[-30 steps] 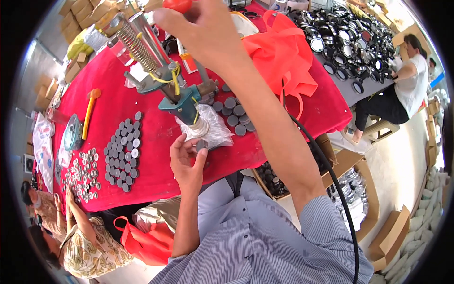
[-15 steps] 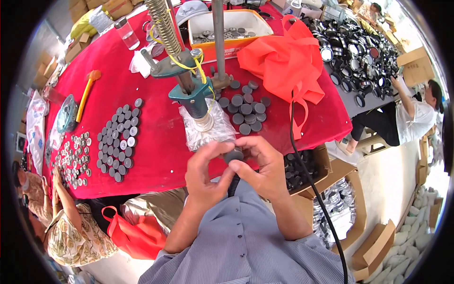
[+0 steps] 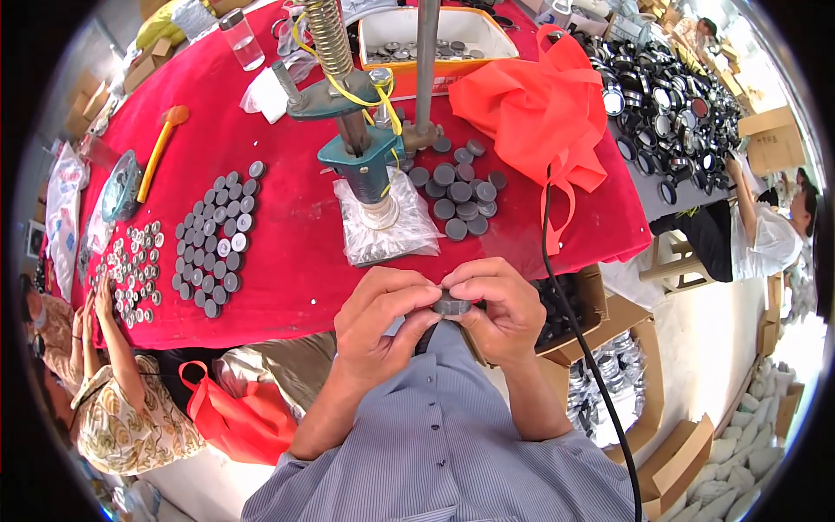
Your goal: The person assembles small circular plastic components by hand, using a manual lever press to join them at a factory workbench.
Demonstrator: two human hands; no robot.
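Note:
Between both hands, just off the table's near edge, is a small dark grey round disc (image 3: 451,304). My left hand (image 3: 383,322) pinches its left side with thumb and fingers. My right hand (image 3: 498,311) grips the right side the same way. Beyond them stands a green hand press (image 3: 361,157) with a coiled spring, its foot resting on a base wrapped in clear plastic (image 3: 383,239). A heap of similar grey discs (image 3: 457,196) lies to the right of the press. More grey discs (image 3: 209,235) spread over the red cloth to the left.
An orange hammer (image 3: 163,152) and small metal pieces (image 3: 130,274) lie at left. An orange-and-white box (image 3: 439,52) and a red cloth bag (image 3: 535,113) sit behind. A black cable (image 3: 574,335) hangs at right, near cardboard boxes (image 3: 631,313). Other people (image 3: 130,418) work at both sides.
The disc and both hands have shifted slightly lower and right, away from the press. The disc has turned so its edge shows. My view has shifted a little.

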